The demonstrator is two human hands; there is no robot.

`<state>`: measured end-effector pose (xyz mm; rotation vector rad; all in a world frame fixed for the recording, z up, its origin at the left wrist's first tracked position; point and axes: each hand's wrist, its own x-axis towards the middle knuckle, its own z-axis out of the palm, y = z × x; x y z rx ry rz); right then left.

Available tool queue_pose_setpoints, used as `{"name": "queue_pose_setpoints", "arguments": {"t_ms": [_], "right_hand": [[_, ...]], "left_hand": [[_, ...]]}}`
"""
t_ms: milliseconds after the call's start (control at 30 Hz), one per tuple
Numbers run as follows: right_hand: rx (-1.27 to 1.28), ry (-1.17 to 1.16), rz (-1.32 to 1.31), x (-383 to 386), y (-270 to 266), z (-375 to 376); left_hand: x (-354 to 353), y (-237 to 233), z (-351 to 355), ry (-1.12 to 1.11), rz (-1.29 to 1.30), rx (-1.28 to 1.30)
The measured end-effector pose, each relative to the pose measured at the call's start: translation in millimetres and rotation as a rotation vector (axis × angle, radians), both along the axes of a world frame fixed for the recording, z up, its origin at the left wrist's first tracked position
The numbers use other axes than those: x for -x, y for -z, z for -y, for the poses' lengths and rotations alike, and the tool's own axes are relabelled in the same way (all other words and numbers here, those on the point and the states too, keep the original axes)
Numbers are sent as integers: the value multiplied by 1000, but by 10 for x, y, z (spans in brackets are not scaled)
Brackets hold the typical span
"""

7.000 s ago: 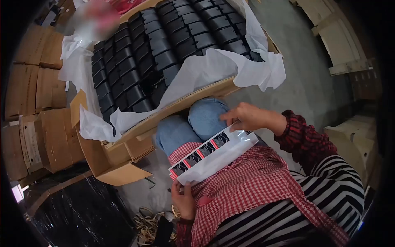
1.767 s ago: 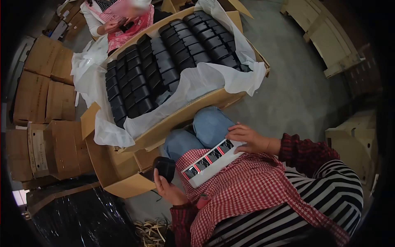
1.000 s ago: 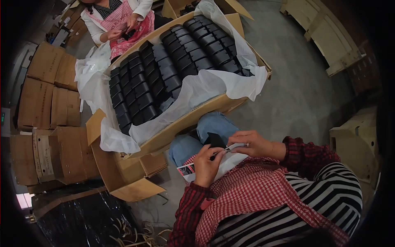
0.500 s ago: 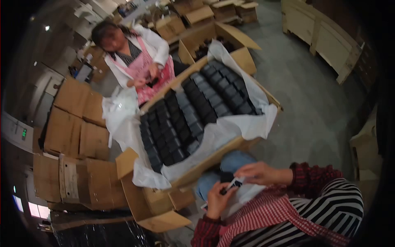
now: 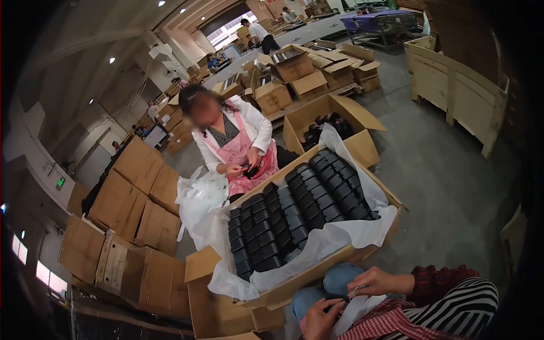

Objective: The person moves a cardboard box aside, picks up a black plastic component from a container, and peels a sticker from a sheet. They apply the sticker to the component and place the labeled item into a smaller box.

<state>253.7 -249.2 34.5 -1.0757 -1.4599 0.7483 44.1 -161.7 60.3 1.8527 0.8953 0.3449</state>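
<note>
Low at the right, over my lap, my left hand [image 5: 322,318] has its fingers closed on a small dark piece [image 5: 334,297], mostly hidden by the fingers. Just beside it, my right hand [image 5: 371,282] pinches something thin and pale, too small to name. White sheet material [image 5: 358,307] lies on my lap under both hands. In front of my knees stands a large cardboard box [image 5: 330,256] lined with white plastic film [image 5: 317,245]. Rows of black moulded parts [image 5: 292,212] fill it.
Across the box, a co-worker in a pink apron [image 5: 235,150] handles a small black piece [image 5: 251,173]. An open carton [image 5: 362,113] with black parts stands behind the box. Stacked cartons [image 5: 133,187] line the left; a wooden crate [image 5: 453,85] stands at the right.
My view has tilted up, so the box and my hands sit lower and further right. My hands stay close together; the pale piece between them shows less now.
</note>
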Motion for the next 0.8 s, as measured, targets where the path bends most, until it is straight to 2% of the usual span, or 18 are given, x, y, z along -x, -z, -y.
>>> {"name": "queue_pose_setpoints", "arguments": {"t_ms": [67,133,200,233,267,333,367,533,633,700,800], "right_hand": [[81,21,33,14,28,23],[-72,101,163,-17,156,-29],[-4,86,313,-42,-5,-44],[-127,30,211,-58,-58,-96],[-111,57,268,-65,-163,-109],[-89,91,346,-67,-216,-60],[-53,87,343,-55,-204,-36],[-42,86,435,14,-203,-11],[-88,100,491,62,-209,-42],[-227,163,595,89,-166,-60],[-295,196,543,102,-92,-64]], "left_hand": [[-12,-44,8,-8,-5,34],[-44,-135,0,-21,-33,107],[-25,-48,-12,-5,25,20],[-62,-139,-43,22,10,-56],[-34,-184,-11,63,-11,-118],[-33,-162,23,10,39,-72],[-34,-222,33,-6,-43,-9],[-5,-169,19,47,-33,-21],[-28,-186,3,43,-60,6],[-33,-204,-10,28,-90,33],[-4,-200,-18,27,-158,88]]}}
